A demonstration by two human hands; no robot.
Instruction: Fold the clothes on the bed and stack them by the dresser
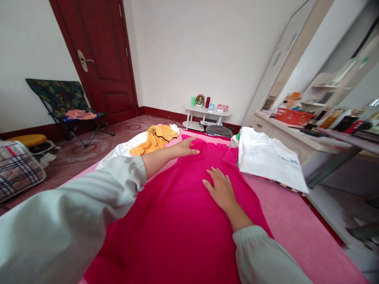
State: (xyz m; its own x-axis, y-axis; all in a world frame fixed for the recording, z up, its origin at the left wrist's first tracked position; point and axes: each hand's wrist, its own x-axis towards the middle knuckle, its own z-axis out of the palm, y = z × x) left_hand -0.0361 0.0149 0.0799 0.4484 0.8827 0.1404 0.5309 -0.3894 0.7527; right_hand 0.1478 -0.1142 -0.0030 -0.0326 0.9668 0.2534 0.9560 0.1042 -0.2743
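Observation:
A magenta garment [177, 213] lies spread out over a pink-covered surface [284, 221], its upper end away from me. My left hand [186, 148] is at the garment's far left part, near a sleeve, with thumb and fingers apart. On the garment's upper middle rests my right hand [219, 187], palm down and fingers spread. Beyond the left forearm lies a crumpled orange garment [158, 138] on white cloth [118, 150]. To the right of the magenta garment is a folded white shirt [266, 157] with small dark print, lying on other cloth.
A folding chair [56, 96] holding pink cloth stands at the left, by a dark red door [100, 59]. A low white table [207, 110] with small items stands against the far wall. At the right, a counter [296, 132] bears a red basket [293, 116] and bottles.

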